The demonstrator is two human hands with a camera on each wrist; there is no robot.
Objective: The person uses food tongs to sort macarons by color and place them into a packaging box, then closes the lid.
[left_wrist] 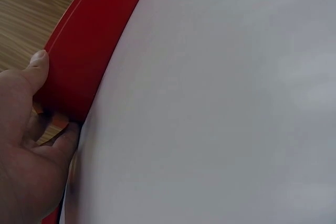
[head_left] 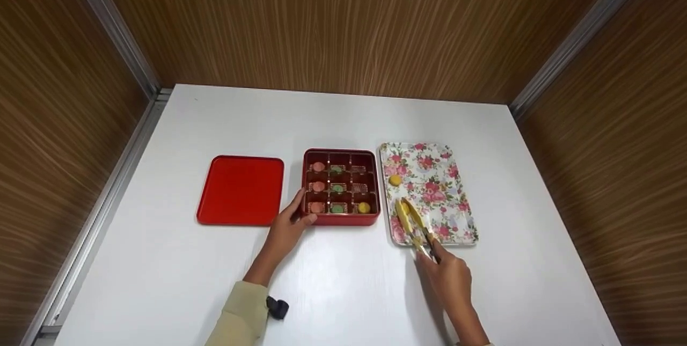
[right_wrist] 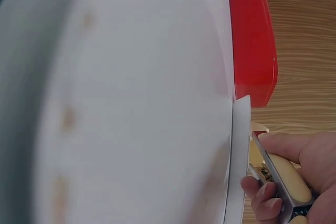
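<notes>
The left hand (head_left: 285, 230) is gripping one glossy square box (head_left: 343, 220), seven round discs (head_left: 364, 207) sitting inside; the right hand (head_left: 449, 275) is gripping metal tongs (head_left: 401, 216) over one floral tray (head_left: 433, 191)

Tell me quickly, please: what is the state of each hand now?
Left hand: holding the red box at its near left corner.
Right hand: closed around the tongs.

brown wood-grain walls (head_left: 333, 24) surround a white table (head_left: 257, 120) on three sides.
</notes>
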